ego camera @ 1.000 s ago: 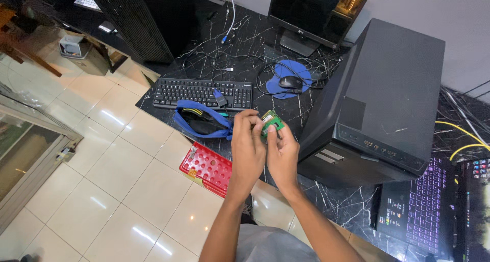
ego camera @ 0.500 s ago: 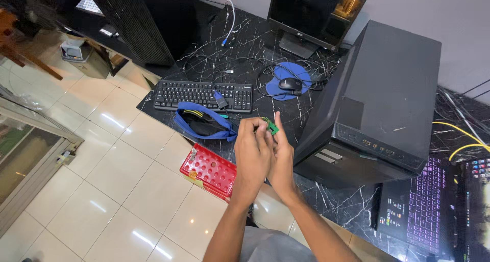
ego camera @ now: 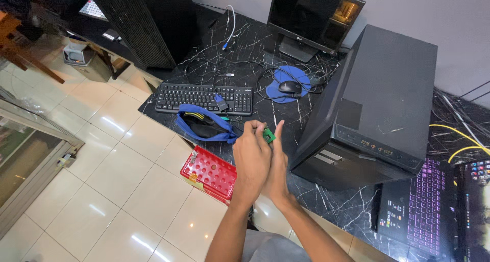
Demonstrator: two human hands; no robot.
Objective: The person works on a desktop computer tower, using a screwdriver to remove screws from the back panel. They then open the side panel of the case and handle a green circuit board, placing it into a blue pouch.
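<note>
Both hands are raised together above the front edge of the black marble-patterned bench [ego camera: 316,201]. The left hand [ego camera: 251,160] and the right hand [ego camera: 278,167] press close against each other, fingers curled, pinching a small green circuit board [ego camera: 268,135] between the fingertips. Only one corner of the board shows; the rest is hidden behind the fingers, so how firmly it is held cannot be told.

The board sits in mid-air, just above the bench edge and the tiled floor [ego camera: 117,185]. A slip from that fingertip pinch would likely drop it onto the hard tiles or onto the red screw tray [ego camera: 210,173] jutting over the edge just below, which could itself be knocked off. Squeezing or twisting a thin board with both hands may bend it or strain its contacts.

The black computer tower [ego camera: 377,109] lies on its side just to the right; an elbow swing could bump it. A blue strap [ego camera: 201,120] and loose cables [ego camera: 240,68] near the keyboard [ego camera: 204,96] could snag a lowered hand.
</note>
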